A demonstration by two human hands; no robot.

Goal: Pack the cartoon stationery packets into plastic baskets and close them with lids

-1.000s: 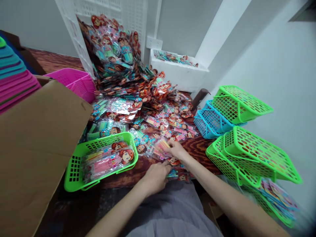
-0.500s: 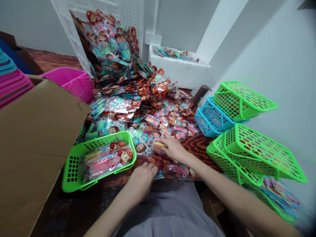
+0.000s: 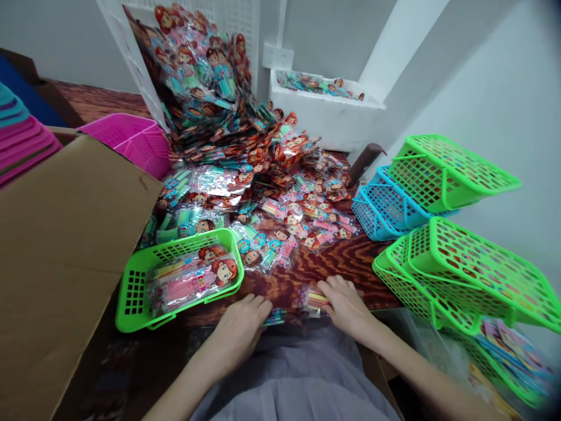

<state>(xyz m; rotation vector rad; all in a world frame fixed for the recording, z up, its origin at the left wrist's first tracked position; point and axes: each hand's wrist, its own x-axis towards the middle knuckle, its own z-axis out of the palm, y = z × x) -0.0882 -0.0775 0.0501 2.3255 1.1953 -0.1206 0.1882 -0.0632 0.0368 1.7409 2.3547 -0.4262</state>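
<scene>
A big heap of cartoon-doll packets in clear wrap [image 3: 245,152] covers the wooden table [image 3: 333,266]. A green basket [image 3: 135,286] at the near left holds a few of these packets [image 3: 193,278]. My left hand [image 3: 239,327] rests at the table's near edge, fingers curled over a small packet [image 3: 275,318]. My right hand [image 3: 346,304] lies beside it, fingers bent on a pile of packets [image 3: 313,298] pulled to the edge. My lap in grey cloth is just below.
A cardboard flap [image 3: 65,245] fills the left side, with a pink basket [image 3: 131,140] behind it. Green baskets [image 3: 464,269] and a blue basket [image 3: 385,210] are stacked at the right. A white foam box [image 3: 328,123] with more packets stands at the back.
My right hand has drawn packets from the heap's edge back to the table's near edge. My left hand has shifted slightly left along that edge.
</scene>
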